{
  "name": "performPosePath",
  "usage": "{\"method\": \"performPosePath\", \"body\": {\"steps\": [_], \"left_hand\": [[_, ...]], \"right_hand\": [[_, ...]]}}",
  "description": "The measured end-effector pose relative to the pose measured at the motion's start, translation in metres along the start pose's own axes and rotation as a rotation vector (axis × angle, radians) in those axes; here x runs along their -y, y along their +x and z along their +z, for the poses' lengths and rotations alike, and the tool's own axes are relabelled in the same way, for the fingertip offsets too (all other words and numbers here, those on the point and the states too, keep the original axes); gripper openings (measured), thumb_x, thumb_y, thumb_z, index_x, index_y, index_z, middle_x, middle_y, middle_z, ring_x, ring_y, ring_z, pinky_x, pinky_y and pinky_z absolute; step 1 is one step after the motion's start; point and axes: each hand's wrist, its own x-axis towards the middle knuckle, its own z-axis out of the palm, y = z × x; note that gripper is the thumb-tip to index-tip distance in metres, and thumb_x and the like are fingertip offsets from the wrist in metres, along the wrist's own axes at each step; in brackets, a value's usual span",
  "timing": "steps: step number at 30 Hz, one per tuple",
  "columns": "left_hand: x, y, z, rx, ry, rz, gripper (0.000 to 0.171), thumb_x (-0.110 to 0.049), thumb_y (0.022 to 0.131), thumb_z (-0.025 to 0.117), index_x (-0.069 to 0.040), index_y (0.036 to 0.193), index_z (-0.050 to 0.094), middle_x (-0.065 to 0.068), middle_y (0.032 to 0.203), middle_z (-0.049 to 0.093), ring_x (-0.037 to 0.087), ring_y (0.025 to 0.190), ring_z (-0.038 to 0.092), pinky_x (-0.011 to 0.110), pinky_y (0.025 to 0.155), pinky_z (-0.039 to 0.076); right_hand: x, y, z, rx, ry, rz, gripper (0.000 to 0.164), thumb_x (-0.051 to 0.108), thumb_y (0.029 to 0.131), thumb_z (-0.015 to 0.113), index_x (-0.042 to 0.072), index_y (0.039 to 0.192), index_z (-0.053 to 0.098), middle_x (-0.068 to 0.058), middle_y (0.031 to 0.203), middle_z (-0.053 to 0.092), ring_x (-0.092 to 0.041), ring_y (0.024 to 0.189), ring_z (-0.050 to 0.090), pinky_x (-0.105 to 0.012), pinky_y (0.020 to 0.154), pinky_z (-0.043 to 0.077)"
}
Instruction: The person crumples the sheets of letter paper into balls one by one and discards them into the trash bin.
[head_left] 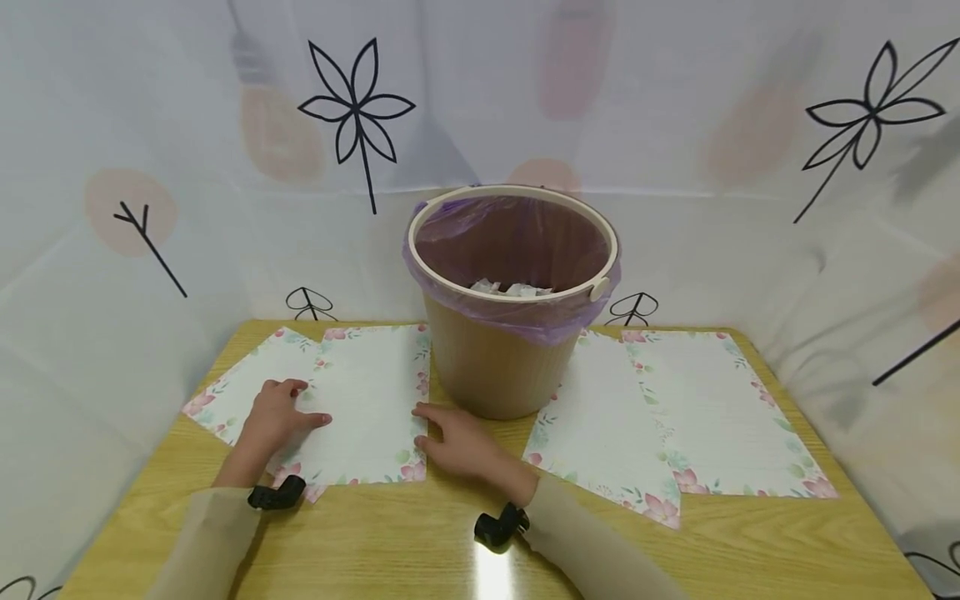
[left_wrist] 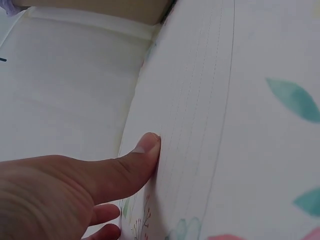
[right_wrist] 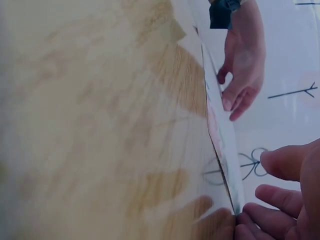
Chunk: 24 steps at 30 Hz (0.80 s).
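Observation:
A floral-bordered white sheet of paper (head_left: pixel 367 408) lies on the left half of the table, overlapping a tilted second sheet (head_left: pixel 262 383). Over its left edge is my left hand (head_left: pixel 277 412), thumb spread from the fingers; in the left wrist view the thumb tip (left_wrist: pixel 149 142) rests against the ruled paper. At the sheet's right edge, my right hand (head_left: pixel 461 442) has its thumb and fingers apart. The right wrist view shows the fingertips (right_wrist: pixel 247 215) low beside the paper's edge, the thumb raised above. Neither hand is gripping anything.
A beige bin (head_left: pixel 495 358) with a purple liner (head_left: pixel 551 321) stands behind the right hand, pale crumpled scraps (head_left: pixel 517 290) inside. To its right, two more floral sheets (head_left: pixel 607 425) overlap on the wooden table (head_left: pixel 375 542). A patterned cloth (head_left: pixel 480 100) hangs behind.

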Motion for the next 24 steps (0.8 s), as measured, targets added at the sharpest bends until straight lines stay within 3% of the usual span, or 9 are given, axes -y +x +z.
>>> {"method": "performPosePath", "body": {"steps": [7,11,15,18,24], "left_hand": [[0.0,-0.001,0.002,-0.015,-0.013,0.026,0.083,-0.042,0.079,0.083,0.008,0.136,0.048,0.032,0.12,0.045,0.046,0.106,0.049,0.059,0.09,0.044],[-0.002,-0.002,0.001,-0.044,0.016,0.046,0.084,-0.045,0.079,0.082,0.008,0.135,0.048,0.033,0.119,0.045,0.049,0.106,0.048,0.059,0.086,0.045],[-0.005,-0.004,0.003,-0.087,0.056,0.073,0.088,-0.046,0.078,0.082,0.005,0.139,0.045,0.037,0.129,0.04,0.057,0.117,0.038,0.063,0.084,0.044],[-0.009,-0.004,0.005,-0.131,0.076,0.116,0.09,-0.045,0.077,0.084,0.002,0.142,0.043,0.037,0.137,0.035,0.059,0.123,0.029,0.065,0.085,0.043],[-0.02,-0.002,0.01,-0.213,0.117,0.221,0.097,-0.043,0.073,0.088,0.001,0.145,0.042,0.033,0.139,0.037,0.057,0.124,0.029,0.067,0.091,0.038]], "right_hand": [[-0.001,0.005,0.0,0.005,0.022,0.027,0.05,0.036,0.099,0.059,0.015,0.144,0.054,-0.003,0.142,0.056,-0.022,0.129,0.052,-0.036,0.105,0.042],[0.003,0.01,-0.001,0.044,0.133,0.021,0.054,0.037,0.101,0.056,0.013,0.149,0.046,-0.003,0.148,0.049,-0.02,0.137,0.044,-0.037,0.11,0.036],[0.008,0.014,0.0,0.075,0.267,0.01,0.061,0.034,0.102,0.057,0.009,0.154,0.036,-0.004,0.154,0.042,-0.019,0.142,0.036,-0.037,0.114,0.03],[0.01,0.017,0.003,0.07,0.341,0.017,0.065,0.032,0.102,0.058,0.01,0.156,0.031,-0.005,0.155,0.041,-0.019,0.143,0.034,-0.036,0.115,0.027],[0.015,0.02,0.007,0.047,0.479,0.016,0.068,0.027,0.101,0.059,0.007,0.157,0.026,-0.011,0.157,0.036,-0.022,0.143,0.034,-0.037,0.116,0.024]]}}
